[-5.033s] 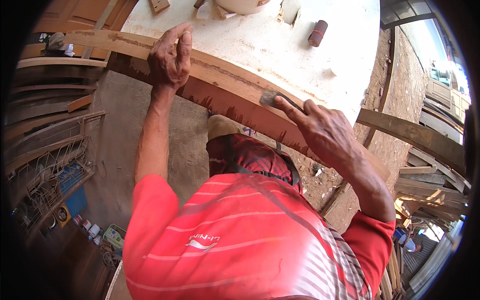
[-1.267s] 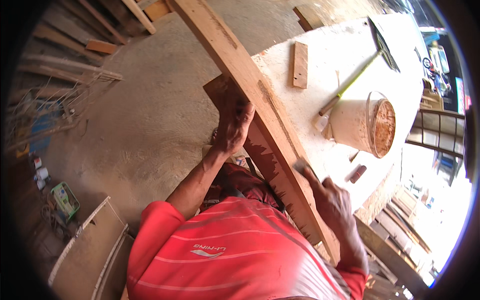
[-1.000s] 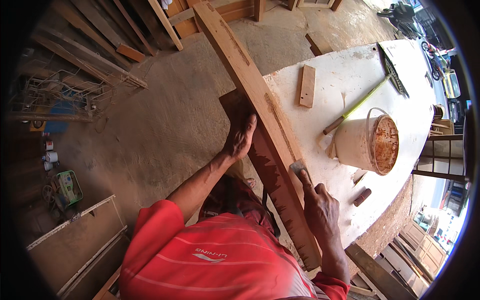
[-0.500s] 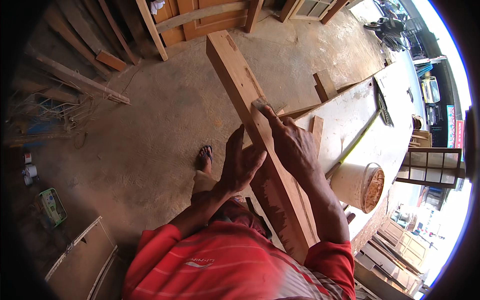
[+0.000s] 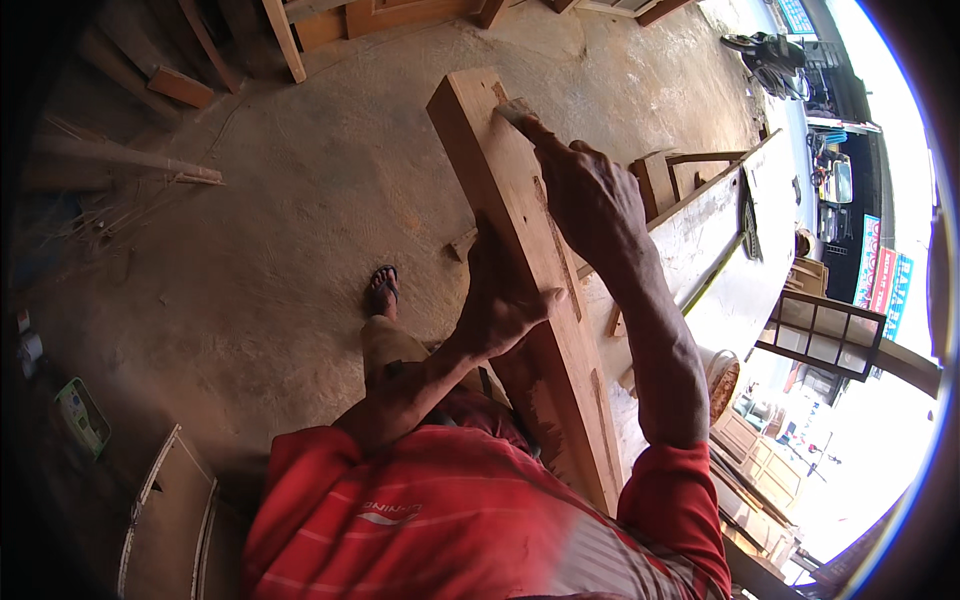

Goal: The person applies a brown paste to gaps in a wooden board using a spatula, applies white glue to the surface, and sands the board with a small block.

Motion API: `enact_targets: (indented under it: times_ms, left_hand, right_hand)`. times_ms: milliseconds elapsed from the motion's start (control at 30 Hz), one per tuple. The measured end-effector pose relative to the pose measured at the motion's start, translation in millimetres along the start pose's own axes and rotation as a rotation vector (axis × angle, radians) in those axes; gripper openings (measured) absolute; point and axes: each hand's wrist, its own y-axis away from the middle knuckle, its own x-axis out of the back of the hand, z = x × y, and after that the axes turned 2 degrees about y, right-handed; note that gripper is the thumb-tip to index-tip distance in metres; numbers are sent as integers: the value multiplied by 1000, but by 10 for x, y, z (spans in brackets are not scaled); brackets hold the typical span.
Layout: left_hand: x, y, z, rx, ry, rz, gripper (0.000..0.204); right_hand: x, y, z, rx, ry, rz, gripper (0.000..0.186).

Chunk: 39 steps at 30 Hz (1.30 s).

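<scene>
A long, squared wooden beam (image 5: 512, 185) slants away from my body, with brownish filler-like streaks along its top face. My left hand (image 5: 497, 312) is closed around its middle, thumb on the top face and fingers down the left side, partly in shadow. Near the beam's far end, my right hand (image 5: 596, 195) grips a small flat greyish piece (image 5: 514, 108), possibly a scraper blade. The index finger stretches along this piece and presses it to the top face by a brown streak. Most of the piece is hidden under the fingers.
To the right lies a pale work board (image 5: 715, 270) with a green strip (image 5: 714, 272) on it. A filler-smeared bucket (image 5: 724, 382) sits partly behind my right forearm. Planks (image 5: 180, 87) lean at the far left. My sandalled foot (image 5: 382, 292) stands on the concrete floor.
My right hand has slid the flat piece away from me, to near the beam's far end. My left hand has closed onto the beam, thumb now across its top.
</scene>
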Motion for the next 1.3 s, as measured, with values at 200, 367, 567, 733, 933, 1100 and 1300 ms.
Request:
enact_targets:
  times_ms: [200, 367, 567, 733, 933, 1100, 1300]
  left_hand:
    - [-3, 2, -18, -83, -16, 47, 124]
    - [11, -26, 12, -121, -73, 52, 123]
    - [6, 12, 30, 7, 106, 37, 116]
    - [13, -35, 19, -149, -27, 48, 113]
    - [21, -44, 20, -140, 50, 69, 115]
    - [-68, 56, -88, -57, 20, 59, 114]
    - [-4, -29, 88, -230, -49, 119, 107]
  right_hand:
    - [24, -9, -23, 8, 19, 1, 49]
    - [22, 162, 40, 48, 51, -33, 47]
    - [23, -146, -25, 54, 13, 21, 49]
    - [35, -236, -72, 79, 28, 43, 50]
    - [4, 44, -94, 52, 56, 42, 50]
    - [40, -317, -104, 98, -29, 40, 49]
    - [32, 24, -160, -15, -2, -19, 48]
